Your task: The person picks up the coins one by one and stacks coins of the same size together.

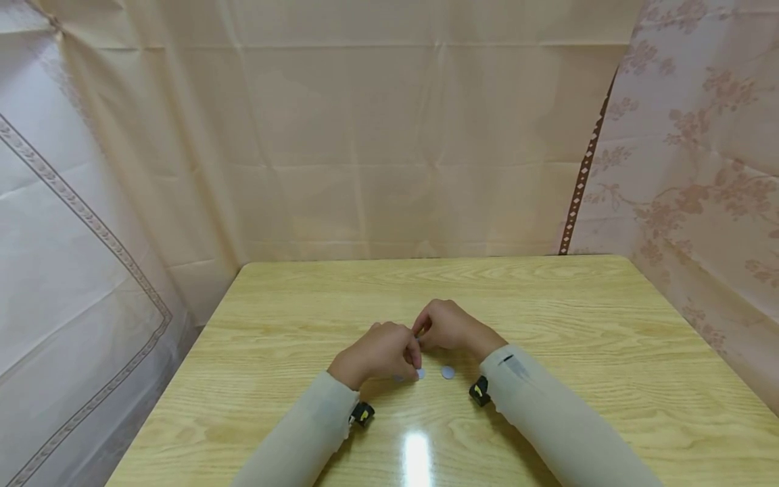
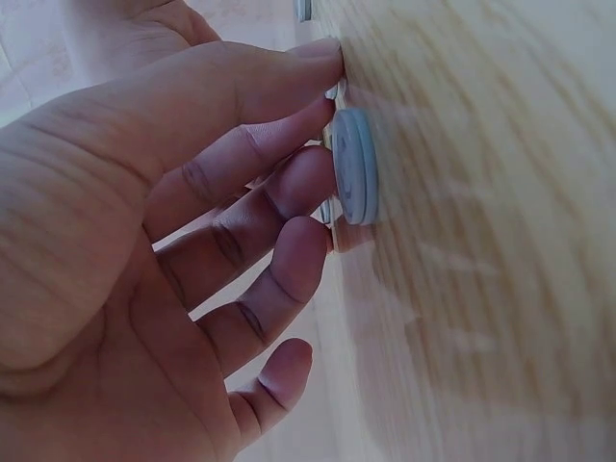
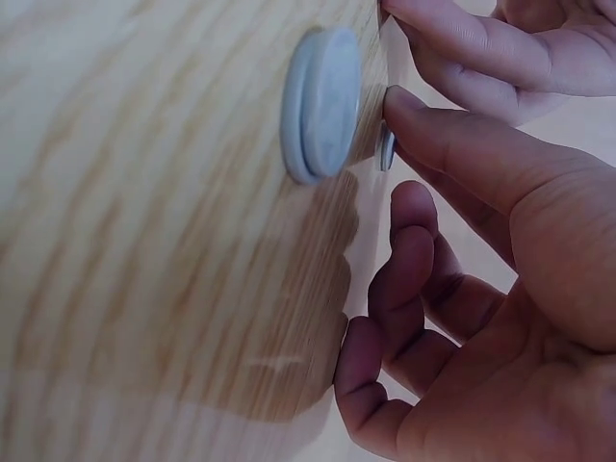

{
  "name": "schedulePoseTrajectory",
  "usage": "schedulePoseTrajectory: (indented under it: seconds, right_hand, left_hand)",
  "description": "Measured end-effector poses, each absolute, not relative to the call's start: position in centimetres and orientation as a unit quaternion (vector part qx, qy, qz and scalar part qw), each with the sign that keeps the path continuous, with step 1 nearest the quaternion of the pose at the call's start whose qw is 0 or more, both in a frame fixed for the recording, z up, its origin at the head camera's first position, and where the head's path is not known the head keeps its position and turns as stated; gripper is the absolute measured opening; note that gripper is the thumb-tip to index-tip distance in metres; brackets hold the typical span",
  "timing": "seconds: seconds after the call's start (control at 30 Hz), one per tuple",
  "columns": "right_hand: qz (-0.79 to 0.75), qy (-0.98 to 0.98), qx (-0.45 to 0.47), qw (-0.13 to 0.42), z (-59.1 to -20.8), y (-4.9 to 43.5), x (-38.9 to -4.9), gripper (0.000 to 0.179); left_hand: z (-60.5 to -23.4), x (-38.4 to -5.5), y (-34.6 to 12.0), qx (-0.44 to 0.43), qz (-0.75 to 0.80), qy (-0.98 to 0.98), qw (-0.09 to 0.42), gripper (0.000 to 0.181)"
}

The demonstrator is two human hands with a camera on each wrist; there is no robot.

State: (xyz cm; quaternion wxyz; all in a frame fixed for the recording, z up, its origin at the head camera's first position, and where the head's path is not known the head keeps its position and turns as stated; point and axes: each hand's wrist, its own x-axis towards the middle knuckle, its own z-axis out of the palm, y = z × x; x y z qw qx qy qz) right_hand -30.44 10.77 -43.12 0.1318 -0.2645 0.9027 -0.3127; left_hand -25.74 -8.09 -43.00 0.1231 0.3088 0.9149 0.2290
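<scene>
Small pale blue-grey round discs lie on the wooden table. My left hand (image 1: 385, 350) has its thumb and index finger around the edge of one disc (image 1: 421, 373), low at the tabletop. Beside its other fingertips is another disc (image 2: 356, 168) with a stepped rim, mostly hidden in the head view. My right hand (image 1: 449, 326), a little farther off, pinches a small disc (image 3: 387, 147) between thumb and index finger; fingers hide most of it. A separate disc (image 1: 447, 373) lies flat below the right hand. Both hands almost meet at their fingertips.
The light wood-grain table (image 1: 292, 304) reaches back to a beige cloth (image 1: 389, 135). Patterned cloths hang at the left and right sides. Each sleeve carries a small black wrist device (image 1: 480, 391). A bright light reflection lies near the front.
</scene>
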Motion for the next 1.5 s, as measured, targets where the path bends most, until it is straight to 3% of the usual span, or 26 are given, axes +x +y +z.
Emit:
schedulePoseTrajectory:
  seconds: [0.93,1.5]
  right_hand:
    - [-0.304,0.916,-0.219,0.144,-43.3,12.0,-30.9,0.009]
    - [-0.3,0.91,-0.249,0.142,-43.3,12.7,-30.6,0.01]
  left_hand:
    - [-43.0,-25.6,-8.1,0.3,0.236,0.916,0.126,0.016]
    - [-42.9,-25.5,-8.0,0.297,0.233,0.918,0.12,0.016]
